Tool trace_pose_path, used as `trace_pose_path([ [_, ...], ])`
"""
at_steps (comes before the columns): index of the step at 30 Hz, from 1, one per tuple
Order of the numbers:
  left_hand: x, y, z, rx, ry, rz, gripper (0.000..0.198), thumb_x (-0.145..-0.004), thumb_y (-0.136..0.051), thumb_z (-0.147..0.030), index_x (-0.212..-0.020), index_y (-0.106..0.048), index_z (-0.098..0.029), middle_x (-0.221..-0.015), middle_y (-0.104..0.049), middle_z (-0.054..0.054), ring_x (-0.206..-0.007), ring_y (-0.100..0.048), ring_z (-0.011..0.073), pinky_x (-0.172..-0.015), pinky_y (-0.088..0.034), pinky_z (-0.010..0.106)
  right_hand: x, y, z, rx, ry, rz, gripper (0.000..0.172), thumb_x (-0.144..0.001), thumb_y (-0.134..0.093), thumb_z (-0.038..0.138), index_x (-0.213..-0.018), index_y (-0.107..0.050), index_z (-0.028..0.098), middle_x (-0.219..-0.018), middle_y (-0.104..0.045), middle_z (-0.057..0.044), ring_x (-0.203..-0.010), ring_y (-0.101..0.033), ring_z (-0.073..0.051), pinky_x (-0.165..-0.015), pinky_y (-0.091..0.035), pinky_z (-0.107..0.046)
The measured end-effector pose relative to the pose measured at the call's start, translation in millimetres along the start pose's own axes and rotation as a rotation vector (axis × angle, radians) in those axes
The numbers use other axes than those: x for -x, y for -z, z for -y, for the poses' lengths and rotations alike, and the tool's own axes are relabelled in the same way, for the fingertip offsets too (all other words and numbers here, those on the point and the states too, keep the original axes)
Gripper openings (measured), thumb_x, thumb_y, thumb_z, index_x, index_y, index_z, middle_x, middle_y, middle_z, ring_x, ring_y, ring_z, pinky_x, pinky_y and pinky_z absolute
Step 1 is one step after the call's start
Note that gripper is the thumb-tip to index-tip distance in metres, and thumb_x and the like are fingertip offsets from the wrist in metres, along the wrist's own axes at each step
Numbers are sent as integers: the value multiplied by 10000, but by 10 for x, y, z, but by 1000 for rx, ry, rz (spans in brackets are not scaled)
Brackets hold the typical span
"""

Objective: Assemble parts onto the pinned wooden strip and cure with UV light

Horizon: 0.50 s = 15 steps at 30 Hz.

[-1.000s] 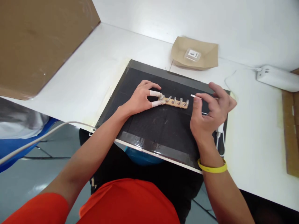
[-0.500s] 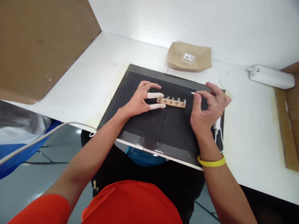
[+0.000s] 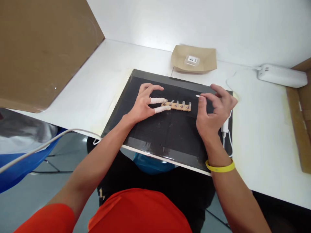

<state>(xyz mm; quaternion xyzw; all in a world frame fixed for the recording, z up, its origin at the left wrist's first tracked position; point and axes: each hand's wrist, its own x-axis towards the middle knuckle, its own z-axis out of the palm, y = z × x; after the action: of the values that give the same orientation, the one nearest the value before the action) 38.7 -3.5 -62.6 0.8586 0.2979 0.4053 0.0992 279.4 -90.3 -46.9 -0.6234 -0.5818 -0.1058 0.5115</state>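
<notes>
A narrow tan strip [image 3: 181, 108], wood-like, carries a row of several clear little tubes or caps, some upright and some leaning. My left hand [image 3: 143, 104] pinches its left end between thumb and index finger, both covered by white finger cots [image 3: 157, 100]. The other left fingers are held away from it. Off to the right, my right hand [image 3: 213, 111] is raised above the mat and pinches a small thin white piece [image 3: 197, 95] between thumb and index finger. Its exact kind is too small to make out. A yellow band [image 3: 220, 167] circles my right wrist.
The strip lies over a black mat [image 3: 155, 132] on a white table [image 3: 262, 136]. Behind the mat stands a brown paper tray [image 3: 178, 63] holding a clear labelled box [image 3: 192, 60]. A white power strip [image 3: 282, 75] is at right, cardboard at both sides, and a white cable [image 3: 60, 133] at left.
My left fingertips now lie further over the strip's left end. The right hand keeps the white piece in nearly the same place. The whole view has shifted slightly.
</notes>
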Motion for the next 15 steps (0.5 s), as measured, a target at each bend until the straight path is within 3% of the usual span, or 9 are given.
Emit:
trace_pose_path([
  [5, 2, 13, -10, 8, 39, 34, 191, -828, -879, -418, -946, -842, -272, -1304, -716, 86, -1214, -549, 263, -984, -568, 442, 3, -8, 3, 8, 10, -9, 242, -1005, -589, 400, -1005, -780, 252, -1278, -740, -99, -1174, -591, -286, -1031, -501, -506],
  [15, 2, 25, -53, 34, 50, -10, 186, -841, -873, -407, -966, -831, -274, -1281, -731, 79, -1187, -574, 255, -892, -561, 403, 6, -6, 13, -2, 30, -25, 223, -1001, -604, 386, -999, -784, 253, -1251, -747, -98, -1152, -608, -286, -1025, -518, -520],
])
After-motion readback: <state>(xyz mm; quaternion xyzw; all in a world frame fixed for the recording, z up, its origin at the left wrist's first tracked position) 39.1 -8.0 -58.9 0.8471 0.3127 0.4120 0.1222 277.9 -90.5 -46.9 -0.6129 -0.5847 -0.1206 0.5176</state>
